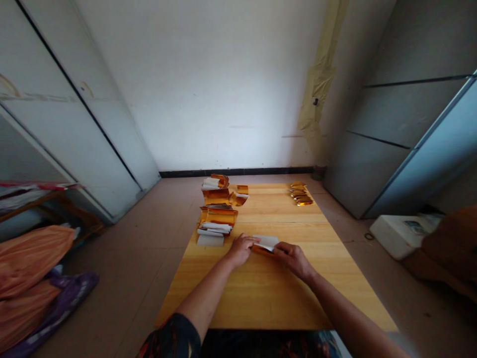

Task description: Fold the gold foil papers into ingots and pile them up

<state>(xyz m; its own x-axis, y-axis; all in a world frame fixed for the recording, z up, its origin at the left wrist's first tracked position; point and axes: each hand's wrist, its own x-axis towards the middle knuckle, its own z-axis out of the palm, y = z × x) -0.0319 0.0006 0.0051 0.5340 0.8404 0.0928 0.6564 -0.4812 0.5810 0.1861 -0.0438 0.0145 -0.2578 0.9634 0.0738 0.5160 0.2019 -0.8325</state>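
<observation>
From afar, I am viewing the person's two bare hands working over a wooden table (283,298) in the lower centre of the frame. The folded gold-and-white paper (266,240) is lying there between them, near the middle of the tabletop. The left hand (241,248) is holding its left end in a narrow grip, and the right hand (294,257) is pinching its right end, thumb and fingers close together. Left of centre, stacks of gold and white sheets (218,216) are running along the table's edge. Toward the right, a row of shiny gold folded pieces (301,194) is resting at the far corner.
</observation>
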